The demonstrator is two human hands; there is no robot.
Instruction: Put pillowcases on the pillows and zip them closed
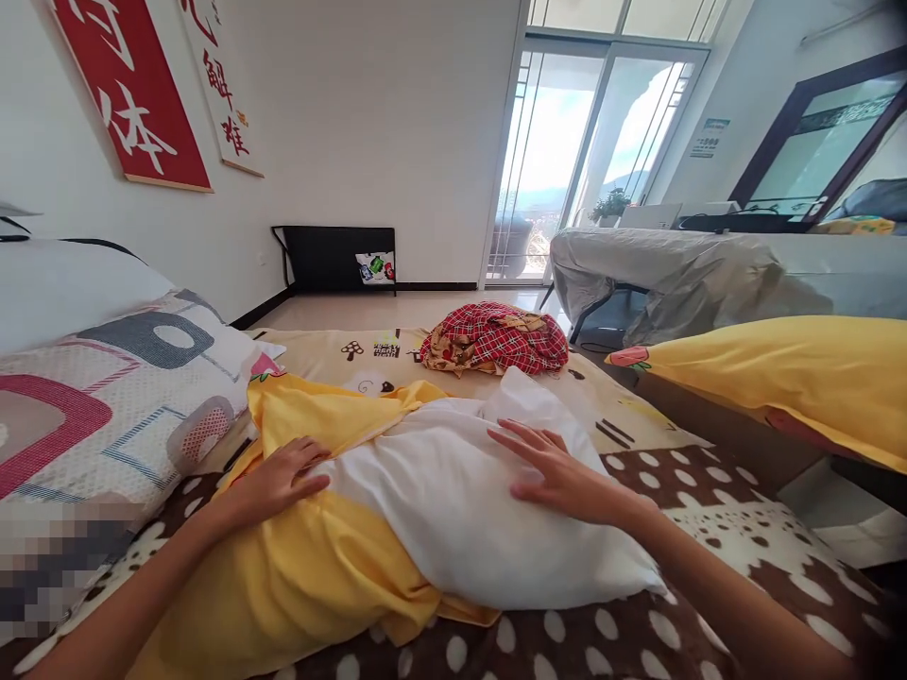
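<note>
A white pillow [460, 510] lies on the bed before me, its left part inside a yellow pillowcase [333, 557]. The pillowcase is bunched around the pillow, and one far corner carries a pink patch with green leaves. My left hand [294, 477] rests on the yellow cloth close to the case's opening, fingers curled over toward the white fabric; whether they pinch any cloth is unclear. Over the bare right part of the pillow lies my right hand [549, 472], fingers spread and holding nothing.
Under the pillow is a brown and cream patterned blanket [680, 510]. A red plaid cloth [496, 340] lies crumpled at the bed's far end. Patterned bedding [142, 378] is on the left. Another yellow pillow [794, 378] sits at right, near a plastic-covered table [680, 260].
</note>
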